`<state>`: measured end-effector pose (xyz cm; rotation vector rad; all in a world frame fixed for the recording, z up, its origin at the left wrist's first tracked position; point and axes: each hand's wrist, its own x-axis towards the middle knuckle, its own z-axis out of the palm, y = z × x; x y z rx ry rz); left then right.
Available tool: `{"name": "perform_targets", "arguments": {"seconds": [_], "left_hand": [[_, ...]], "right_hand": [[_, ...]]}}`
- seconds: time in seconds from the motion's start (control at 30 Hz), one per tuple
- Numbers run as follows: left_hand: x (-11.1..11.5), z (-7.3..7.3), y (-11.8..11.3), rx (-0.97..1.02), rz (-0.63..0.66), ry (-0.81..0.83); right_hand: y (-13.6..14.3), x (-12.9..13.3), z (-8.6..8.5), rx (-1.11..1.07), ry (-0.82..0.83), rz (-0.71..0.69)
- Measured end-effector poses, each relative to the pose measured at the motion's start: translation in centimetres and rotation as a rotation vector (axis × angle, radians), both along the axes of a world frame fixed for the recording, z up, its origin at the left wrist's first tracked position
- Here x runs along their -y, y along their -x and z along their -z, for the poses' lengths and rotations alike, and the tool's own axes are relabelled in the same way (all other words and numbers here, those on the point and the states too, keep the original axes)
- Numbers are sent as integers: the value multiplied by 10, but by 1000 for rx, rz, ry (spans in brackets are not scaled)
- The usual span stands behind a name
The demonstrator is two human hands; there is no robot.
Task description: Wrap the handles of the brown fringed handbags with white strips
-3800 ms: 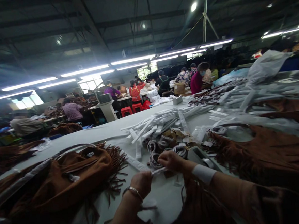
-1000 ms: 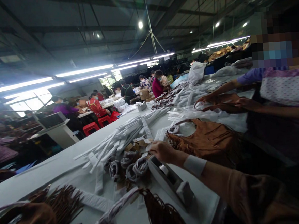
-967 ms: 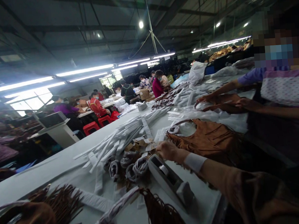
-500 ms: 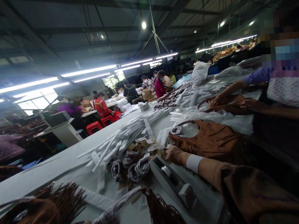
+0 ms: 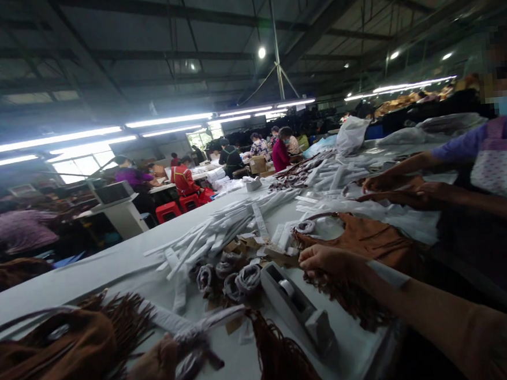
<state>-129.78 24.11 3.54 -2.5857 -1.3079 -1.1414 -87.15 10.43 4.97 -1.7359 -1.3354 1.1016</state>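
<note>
Brown fringed bag (image 5: 276,362) on tabletop (image 5: 111,263), strap (image 5: 221,318) already part-wrapped white, loose white strips (image 5: 213,230) left over. Left hand (image 5: 151,368) clamped on strap; right hand (image 5: 334,261) grip pinched together near tape dispenser (image 5: 299,311), can't tell if holding anything.

At four o'clock the fringed bag (image 5: 372,236) is rust brown; at five the tape dispenser (image 5: 297,311) is grey; at three the apron (image 5: 501,164) is whitish, dotted, pink-trimmed

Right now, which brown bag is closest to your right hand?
The bag just right of the tape dispenser: its fringe shows under the right hand; others are farther.
</note>
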Motion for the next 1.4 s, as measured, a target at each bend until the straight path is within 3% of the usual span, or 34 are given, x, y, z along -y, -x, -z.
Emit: {"name": "perform_targets", "arguments": {"seconds": [0.1, 0.23, 0.3, 0.4, 0.53, 0.8, 1.0, 1.13, 1.23, 1.3, 1.4], "left_hand": [[5, -2, -3, -61, -40, 99], [18, -13, -11, -110, -131, 300], [23, -19, -14, -114, -178, 315], [30, -23, -14, -94, -214, 296], [36, -23, -11, -24, -225, 298], [41, -20, -12, 104, -241, 334], [34, -20, -8, 157, -219, 426], [29, -13, -9, 283, -151, 439], [26, -7, -8, 368, -96, 448], [27, -6, -8, 373, -74, 452], [33, -7, -7, 338, -31, 470]], "right_hand": [[83, 19, 1, -401, 21, -112], [193, 40, 16, -592, 140, -172], [230, 41, 27, -657, 191, -129], [261, 28, 43, -731, 212, -30], [277, 5, 55, -831, 133, 11], [310, -29, 42, -978, -116, -34], [316, -44, 51, -948, -191, -19], [312, -37, 57, -676, -303, -4], [304, -24, 56, -278, -716, -46], [295, -19, 49, -18, -956, -139], [280, -27, 23, 336, -984, -280]]}}
